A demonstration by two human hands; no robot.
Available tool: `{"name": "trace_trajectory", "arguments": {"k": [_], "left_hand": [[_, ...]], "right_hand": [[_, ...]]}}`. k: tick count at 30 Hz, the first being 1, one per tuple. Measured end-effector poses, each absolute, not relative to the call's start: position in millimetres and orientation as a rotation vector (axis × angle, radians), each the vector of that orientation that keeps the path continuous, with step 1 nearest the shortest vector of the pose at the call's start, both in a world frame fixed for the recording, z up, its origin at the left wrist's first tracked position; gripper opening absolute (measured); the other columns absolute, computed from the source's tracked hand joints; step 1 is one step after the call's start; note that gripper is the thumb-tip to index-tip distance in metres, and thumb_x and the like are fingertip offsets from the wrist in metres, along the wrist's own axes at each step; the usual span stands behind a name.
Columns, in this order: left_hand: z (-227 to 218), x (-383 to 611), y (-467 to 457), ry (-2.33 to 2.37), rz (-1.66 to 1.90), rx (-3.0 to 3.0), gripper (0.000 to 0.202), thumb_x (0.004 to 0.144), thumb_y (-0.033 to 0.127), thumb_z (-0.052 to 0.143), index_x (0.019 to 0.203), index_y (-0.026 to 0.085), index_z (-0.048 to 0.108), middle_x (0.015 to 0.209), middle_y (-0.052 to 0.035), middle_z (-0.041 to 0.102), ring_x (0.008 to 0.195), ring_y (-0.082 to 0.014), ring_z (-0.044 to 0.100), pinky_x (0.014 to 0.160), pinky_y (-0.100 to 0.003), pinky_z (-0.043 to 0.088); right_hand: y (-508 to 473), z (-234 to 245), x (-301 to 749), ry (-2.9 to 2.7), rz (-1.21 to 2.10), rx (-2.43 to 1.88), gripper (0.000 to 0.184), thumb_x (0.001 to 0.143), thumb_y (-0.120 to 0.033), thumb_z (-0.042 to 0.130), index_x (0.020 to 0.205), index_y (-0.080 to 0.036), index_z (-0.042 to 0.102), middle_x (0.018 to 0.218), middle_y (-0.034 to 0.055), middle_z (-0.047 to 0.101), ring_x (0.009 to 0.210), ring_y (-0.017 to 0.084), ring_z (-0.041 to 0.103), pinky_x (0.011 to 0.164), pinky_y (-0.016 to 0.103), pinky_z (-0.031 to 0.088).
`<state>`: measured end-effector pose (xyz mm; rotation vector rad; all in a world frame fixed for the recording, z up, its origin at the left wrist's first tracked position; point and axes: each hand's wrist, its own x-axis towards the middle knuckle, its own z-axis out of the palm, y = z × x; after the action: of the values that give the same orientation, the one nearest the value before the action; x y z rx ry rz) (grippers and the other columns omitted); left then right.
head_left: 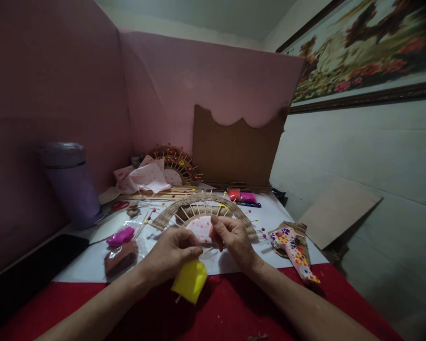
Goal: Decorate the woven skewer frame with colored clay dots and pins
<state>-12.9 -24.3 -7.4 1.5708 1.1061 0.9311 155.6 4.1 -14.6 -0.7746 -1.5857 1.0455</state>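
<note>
My left hand (173, 252) is closed on the top of a small yellow packet (190, 280), which hangs below the fingers over the red cloth. Thumb and curled fingers of my right hand (234, 239) come together; anything between them is too small to make out. Just behind both hands lies a half-round fan-shaped piece (173, 205) wrapped in twine, with sticks like spokes and coloured beads at the tips. Its centre is a white half-circle of cloth with red dots (199, 227), partly covered by my right fingers.
Packets of magenta (120, 236) and brown clay-like material (120, 258) lie left, near a purple tumbler (73, 189) and red scissors (119, 205). A flower-patterned object (294, 253) rests on cardboard at right. Behind are a finished-looking fan (181, 163) and a cardboard sheet (234, 151).
</note>
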Motion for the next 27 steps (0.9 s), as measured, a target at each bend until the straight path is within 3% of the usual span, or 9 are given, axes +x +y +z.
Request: {"name": "trace_trajectory", "arguments": {"k": [4, 9, 13, 17, 22, 27], "left_hand": [[-9.3, -12.3, -29.2, 1.179, 0.914, 2.100, 0.008, 0.076, 0.020, 0.058, 0.070, 0.015, 0.062, 0.060, 0.0014, 0.056, 0.055, -0.0106, 0.046, 0.054, -0.024, 0.036], [-10.0, -12.6, -32.3, 1.076, 1.333, 2.615, 0.011, 0.083, 0.011, 0.050, 0.076, 0.016, 0.056, 0.079, -0.0050, 0.060, 0.075, -0.0166, 0.052, 0.066, -0.031, 0.041], [-3.0, -11.0, -36.9, 0.904, 1.515, 2.719, 0.015, 0.084, 0.007, 0.048, 0.072, 0.017, 0.047, 0.068, -0.0022, 0.054, 0.068, -0.0152, 0.047, 0.063, -0.031, 0.041], [2.7, -11.5, -44.9, 0.714, 1.529, 2.738, 0.020, 0.080, -0.002, 0.041, 0.087, 0.015, 0.050, 0.077, -0.0058, 0.058, 0.072, -0.0157, 0.050, 0.065, -0.032, 0.043], [3.5, -13.2, -54.2, 0.533, 1.422, 2.794, 0.019, 0.072, 0.002, 0.041, 0.079, 0.017, 0.050, 0.071, -0.0058, 0.058, 0.068, -0.0184, 0.049, 0.061, -0.036, 0.040], [25.8, -9.1, -52.1, 0.614, 1.413, 2.725, 0.014, 0.074, 0.008, 0.048, 0.084, 0.017, 0.054, 0.071, -0.0053, 0.059, 0.069, -0.0190, 0.051, 0.064, -0.038, 0.042]], "right_hand": [[5.1, -18.2, 155.6, -1.638, 0.882, -0.822, 0.046, 0.086, -0.048, 0.049, 0.054, -0.015, 0.054, 0.045, -0.0032, 0.045, 0.039, 0.007, 0.037, 0.041, 0.021, 0.030], [4.8, -20.2, 158.1, -1.787, 0.481, -0.835, 0.041, 0.091, -0.036, 0.045, 0.057, -0.015, 0.054, 0.053, 0.0001, 0.051, 0.050, 0.010, 0.046, 0.051, 0.023, 0.035], [4.2, -20.1, 158.7, -1.993, 0.162, -0.741, 0.037, 0.091, -0.027, 0.044, 0.056, -0.016, 0.048, 0.053, -0.0004, 0.046, 0.050, 0.010, 0.042, 0.052, 0.024, 0.032], [4.7, -21.0, 157.9, -2.096, -0.009, -0.645, 0.033, 0.091, -0.022, 0.043, 0.059, -0.016, 0.048, 0.054, -0.0006, 0.044, 0.051, 0.010, 0.040, 0.052, 0.024, 0.030], [4.7, -25.5, 159.0, -2.171, -0.076, -0.609, 0.026, 0.090, -0.019, 0.045, 0.065, -0.016, 0.050, 0.058, 0.0006, 0.049, 0.054, 0.011, 0.044, 0.055, 0.025, 0.030], [2.2, -24.4, 160.8, -2.193, -0.103, -0.588, 0.024, 0.089, -0.018, 0.045, 0.066, -0.015, 0.052, 0.058, 0.0015, 0.052, 0.055, 0.012, 0.046, 0.056, 0.026, 0.030]]}}
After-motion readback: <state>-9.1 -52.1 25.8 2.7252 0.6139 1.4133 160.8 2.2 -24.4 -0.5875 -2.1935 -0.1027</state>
